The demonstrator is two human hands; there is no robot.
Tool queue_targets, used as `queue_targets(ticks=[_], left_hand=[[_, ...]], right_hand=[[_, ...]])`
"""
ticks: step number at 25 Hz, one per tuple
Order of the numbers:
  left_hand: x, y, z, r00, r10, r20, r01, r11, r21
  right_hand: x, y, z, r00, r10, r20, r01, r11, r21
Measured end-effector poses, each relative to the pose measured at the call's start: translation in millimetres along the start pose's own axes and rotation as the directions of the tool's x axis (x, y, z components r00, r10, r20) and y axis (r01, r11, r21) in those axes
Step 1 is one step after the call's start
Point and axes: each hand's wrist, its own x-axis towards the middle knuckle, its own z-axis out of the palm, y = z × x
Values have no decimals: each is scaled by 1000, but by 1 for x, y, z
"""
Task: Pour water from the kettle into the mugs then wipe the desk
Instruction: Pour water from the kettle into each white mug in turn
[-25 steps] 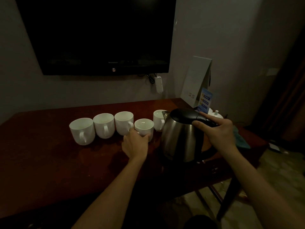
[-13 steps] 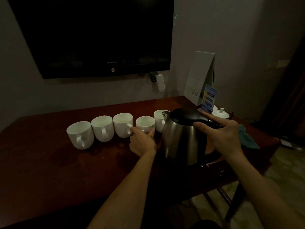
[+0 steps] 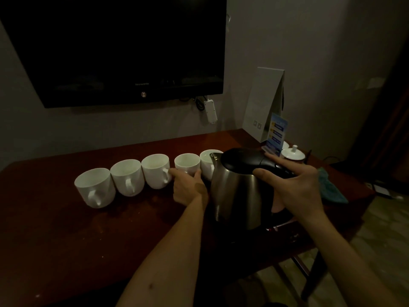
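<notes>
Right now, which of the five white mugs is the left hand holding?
The fourth mug from the left, the smallest-looking one, second from the kettle. The left hand wraps its near side; the other four mugs stand untouched.

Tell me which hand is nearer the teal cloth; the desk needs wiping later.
Right. The right hand grips the kettle handle, just left of the teal cloth. The left hand holds a mug beyond the kettle.

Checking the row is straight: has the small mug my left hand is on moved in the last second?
Yes. The small mug held by the left hand slid back toward the wall, into line with the third mug beside it.
</notes>
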Motion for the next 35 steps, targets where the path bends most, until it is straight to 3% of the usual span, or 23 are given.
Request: queue_targets(ticks=[12, 21, 26, 30, 35], left_hand=[[-17, -23, -41, 983, 166, -75, -169, 985, -40], [-1, -19, -47, 994, -10, -111, -14, 978, -210], [7, -27, -57, 989, -32, -146, -1, 976, -220], [10, -47, -85, 984, 108, -142, -123, 987, -101], [12, -66, -121, 947, 320, -29, -319, 947, 22]], right_hand=[[-1, -6, 1, 1000, -1, 6, 1, 999, -36], [-1, -10, 2, 999, 34, -4, -34, 999, -20], [1, -6, 0, 999, 43, 20, -43, 999, -23], [1, -7, -2, 998, 49, 44, -47, 998, -38], [2, -10, -4, 996, 57, 65, -55, 998, -39]])
